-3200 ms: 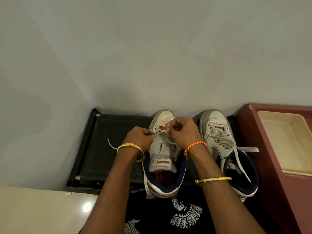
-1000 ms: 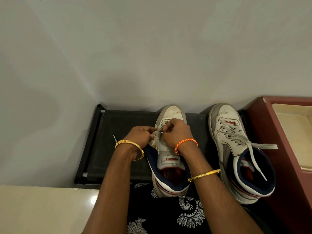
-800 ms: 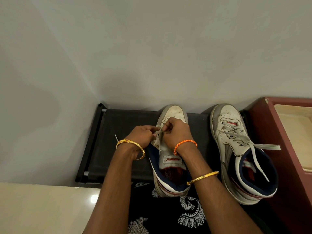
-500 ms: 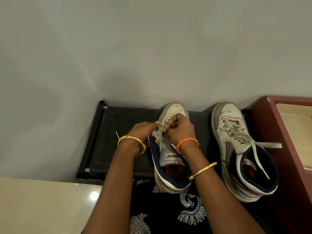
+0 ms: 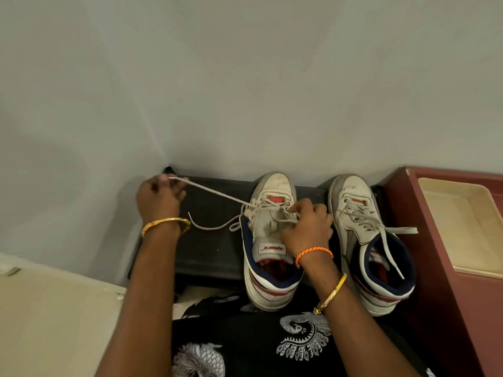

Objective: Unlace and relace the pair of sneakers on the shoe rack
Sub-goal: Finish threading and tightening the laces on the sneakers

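While left hand [image 5: 159,198] pinches flat lace [image 5: 215,193] taut, right hand [image 5: 306,229] grips leather sneaker [image 5: 269,240] tongue.

Setting: home entryway corner | Evidence: black shoe rack [image 5: 212,240] stood against plain wall [image 5: 245,77]; worn sneakers [image 5: 370,240] on it; maroon cabinet [image 5: 449,295] beside; tiled floor [image 5: 54,322].

Plain grey-white wall [image 5: 245,77] fills upper part of view, corner crease running down at left. Cream glossy floor [image 5: 54,322] at lower left, meeting wall at base. Maroon cabinet [image 5: 449,308] against wall at right edge, shallow cream tray [image 5: 462,227] set in its top. Black cloth with white peacock print [image 5: 272,349] along bottom edge. Light soft, even, dim; faint shadow on left wall.
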Motion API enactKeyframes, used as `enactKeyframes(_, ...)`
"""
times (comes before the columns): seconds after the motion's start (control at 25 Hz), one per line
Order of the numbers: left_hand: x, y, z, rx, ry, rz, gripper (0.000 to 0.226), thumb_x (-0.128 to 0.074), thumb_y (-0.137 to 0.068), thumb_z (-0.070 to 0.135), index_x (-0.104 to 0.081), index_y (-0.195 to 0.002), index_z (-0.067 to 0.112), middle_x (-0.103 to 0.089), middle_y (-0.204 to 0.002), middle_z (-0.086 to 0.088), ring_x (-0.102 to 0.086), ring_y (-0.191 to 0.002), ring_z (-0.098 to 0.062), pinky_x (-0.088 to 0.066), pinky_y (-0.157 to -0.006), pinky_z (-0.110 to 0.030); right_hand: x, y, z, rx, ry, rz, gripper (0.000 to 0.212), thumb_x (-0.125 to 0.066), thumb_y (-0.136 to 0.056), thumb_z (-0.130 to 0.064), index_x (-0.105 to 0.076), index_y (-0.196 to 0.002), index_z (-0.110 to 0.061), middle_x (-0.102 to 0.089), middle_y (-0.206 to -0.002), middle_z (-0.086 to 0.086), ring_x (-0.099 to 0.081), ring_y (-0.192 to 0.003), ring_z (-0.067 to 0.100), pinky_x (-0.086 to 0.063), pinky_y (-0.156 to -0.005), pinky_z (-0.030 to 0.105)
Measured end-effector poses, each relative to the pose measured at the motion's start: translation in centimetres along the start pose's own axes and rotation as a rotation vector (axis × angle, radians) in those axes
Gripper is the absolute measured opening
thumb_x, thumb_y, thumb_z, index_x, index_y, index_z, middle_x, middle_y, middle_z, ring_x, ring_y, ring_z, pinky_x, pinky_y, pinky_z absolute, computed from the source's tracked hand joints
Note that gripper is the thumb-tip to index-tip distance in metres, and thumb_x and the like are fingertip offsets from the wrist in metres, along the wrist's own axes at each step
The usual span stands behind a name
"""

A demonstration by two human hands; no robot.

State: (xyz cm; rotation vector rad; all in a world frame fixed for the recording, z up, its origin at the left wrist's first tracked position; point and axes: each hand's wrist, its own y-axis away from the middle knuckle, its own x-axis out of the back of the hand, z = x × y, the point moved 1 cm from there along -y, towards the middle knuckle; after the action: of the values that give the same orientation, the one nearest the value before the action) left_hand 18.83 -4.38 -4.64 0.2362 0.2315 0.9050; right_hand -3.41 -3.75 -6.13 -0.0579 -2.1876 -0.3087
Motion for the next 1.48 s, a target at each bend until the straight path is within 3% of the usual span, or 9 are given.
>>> enactKeyframes(0.12,3.5,-0.5,1.4,-0.018,0.252,0.125,0.011,-0.033,-0.099,0.008,-0.044,-0.1,0.01,-0.061,-0.087,-0.001,-0.066,-0.068,-0.016,-0.056,-0.065,-0.028,0.2,0.4,0.4,-0.036,-0.072,0.028,0.031,-0.062,-0.079,-0.014,-0.055,-0.11,-0.013,-0.043,-0.123,0.013,-0.037,-0.119,0.032,-0.034,-0.093,0.035)
enactKeyframes(0.2,3.7,0.0,1.1,-0.06,0.052,0.092,0.014,-0.035,-0.097,0.005,-0.045,-0.095,0.014,-0.055,-0.083,0.0,-0.06,-0.061,-0.016,-0.054,-0.062,-0.026,0.1,0.5,0.6,-0.052,-0.109,0.032,0.028,-0.061,-0.079,-0.011,-0.056,-0.107,-0.012,-0.046,-0.12,0.015,-0.04,-0.116,0.033,-0.037,-0.091,0.035)
enactKeyframes(0.4,-1.9,2.7,-3.3,-0.145,-0.823,-0.516,0.024,-0.054,-0.092,0.011,-0.06,-0.115,0.016,-0.058,-0.106,-0.005,-0.054,-0.092,-0.017,-0.046,-0.081,-0.028,-0.4,0.2,0.4,-0.071,-0.224,0.018,0.023,-0.059,-0.078,-0.005,-0.057,-0.1,-0.009,-0.055,-0.111,0.015,-0.049,-0.109,0.032,-0.044,-0.085,0.034)
enactKeyframes(0.52,-4.6,3.9,-4.8,-0.1,-0.942,-0.66,0.023,-0.051,-0.091,0.002,-0.067,-0.108,0.009,-0.065,-0.108,-0.012,-0.058,-0.098,-0.023,-0.047,-0.089,-0.031,-0.9,0.1,0.3,-0.098,-0.277,0.024,0.02,-0.06,-0.077,-0.005,-0.058,-0.096,-0.01,-0.058,-0.108,0.014,-0.053,-0.105,0.032,-0.049,-0.084,0.036)
enactKeyframes(0.8,-2.5,1.8,-4.8,-0.125,-0.892,-0.428,0.024,-0.058,-0.089,0.015,-0.053,-0.071,0.03,-0.061,-0.102,-0.007,-0.058,-0.099,-0.025,-0.04,-0.099,-0.054,-0.8,-0.2,0.8,-0.088,-0.308,0.001,0.019,-0.06,-0.073,-0.005,-0.054,-0.084,-0.019,-0.06,-0.103,0.012,-0.055,-0.101,0.031,-0.051,-0.086,0.042)
enactKeyframes(1.04,1.6,-0.1,-3.7,-0.083,-0.691,-0.077,0.017,-0.048,-0.095,0.011,-0.059,-0.108,0.007,-0.056,-0.104,-0.008,-0.053,-0.099,-0.02,-0.04,-0.096,-0.034,-0.6,0.0,0.6,-0.088,-0.273,0.048,0.024,-0.059,-0.076,-0.003,-0.058,-0.099,-0.011,-0.05,-0.113,0.014,-0.046,-0.11,0.031,-0.046,-0.088,0.035)
enactKeyframes(1.32,2.6,-1.9,-3.3,0.155,0.282,0.349,0.03,-0.032,-0.096,0.006,-0.048,-0.121,0.0,-0.059,-0.101,-0.013,-0.064,-0.066,-0.015,-0.058,-0.067,-0.028,0.1,0.4,1.0,-0.112,-0.409,0.046,0.037,-0.061,-0.075,0.0,-0.049,-0.108,-0.008,-0.05,-0.112,0.015,-0.052,-0.102,0.029,-0.039,-0.076,0.024)
enactKeyframes(1.4,1.7,-1.2,-3.1,0.18,0.133,0.296,0.03,-0.038,-0.094,0.009,-0.05,-0.12,-0.001,-0.053,-0.094,-0.012,-0.051,-0.056,-0.012,-0.052,-0.056,-0.027,0.0,0.1,1.1,-0.129,-0.431,0.02,0.031,-0.062,-0.075,-0.002,-0.051,-0.103,-0.01,-0.055,-0.11,0.014,-0.056,-0.099,0.027,-0.041,-0.074,0.025)
enactKeyframes(1.48,-0.1,0.1,-3.6,0.084,-0.333,0.036,0.035,-0.053,-0.091,0.022,-0.053,-0.124,0.009,-0.055,-0.105,-0.013,-0.057,-0.08,-0.018,-0.052,-0.072,-0.034,0.0,0.0,1.1,-0.146,-0.442,-0.009,0.023,-0.061,-0.076,-0.003,-0.054,-0.097,-0.011,-0.059,-0.107,0.013,-0.058,-0.097,0.026,-0.046,-0.074,0.027)
